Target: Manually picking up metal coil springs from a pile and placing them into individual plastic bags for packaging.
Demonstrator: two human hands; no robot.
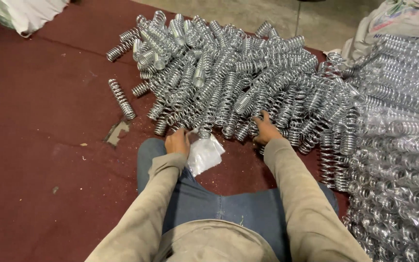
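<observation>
A large heap of loose shiny steel coil springs (233, 77) is lying unbagged; bagged springs (403, 145) are stacking right. The right hand (266, 130) is reaching spread-fingered into the heap; the left hand (178, 142) is pinching a small clear plastic bag (203, 154).

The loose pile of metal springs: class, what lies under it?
The pile of springs rests on a dark red mat, visible all round its edges. Directly beneath, the mat is covered. The right hand touches the pile's near edge.
</observation>
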